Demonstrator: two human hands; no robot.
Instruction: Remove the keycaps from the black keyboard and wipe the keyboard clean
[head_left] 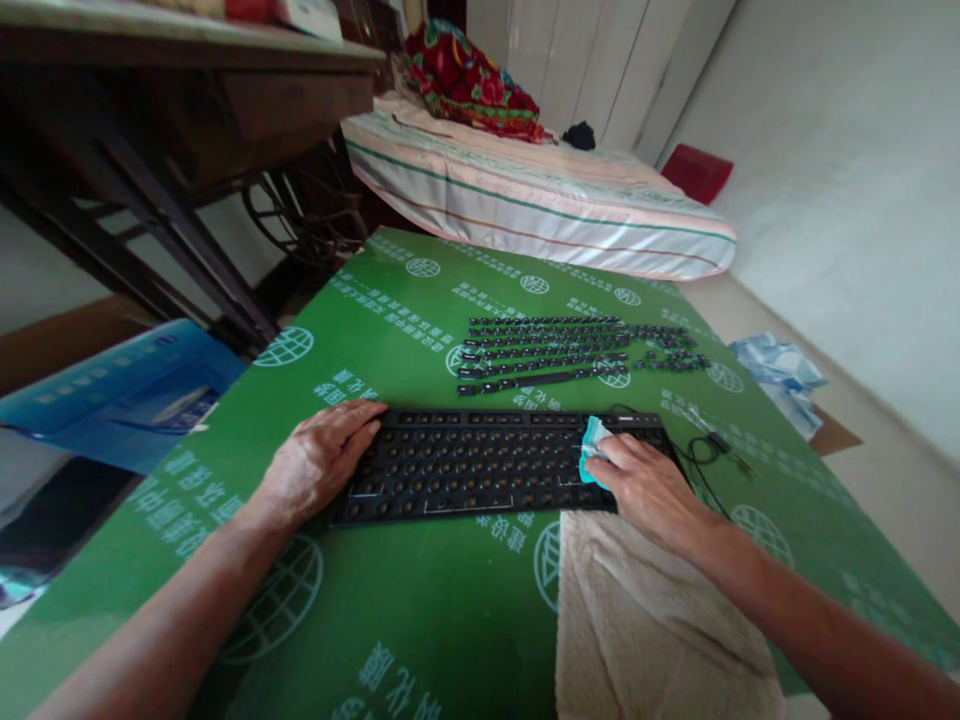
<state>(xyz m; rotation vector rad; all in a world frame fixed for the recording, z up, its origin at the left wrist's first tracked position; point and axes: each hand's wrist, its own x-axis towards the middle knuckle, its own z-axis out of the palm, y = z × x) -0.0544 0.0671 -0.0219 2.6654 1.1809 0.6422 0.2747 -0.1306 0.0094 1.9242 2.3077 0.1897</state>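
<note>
A black keyboard [465, 465] with its keycaps off lies flat on the green table, its switches bare. My left hand [324, 455] grips it by the left end, fingers over the upper left corner. Bunched in my right hand [636, 478] is a small teal-and-white cloth [593, 450], pressed onto the right part of the switches. Below that hand a beige towel [645, 620] is spread, reaching the keyboard's front edge. Beyond the keyboard, the loose black keycaps [544, 350] are laid out in rows.
The green printed tabletop [420, 610] runs up to a bed [540, 195]. A black cable [709, 450] trails at right of the keyboard. Blue packaging [135, 390] stands left of the table, a dark wooden desk [300, 95] behind it. Crumpled plastic [776, 365] lies at far right.
</note>
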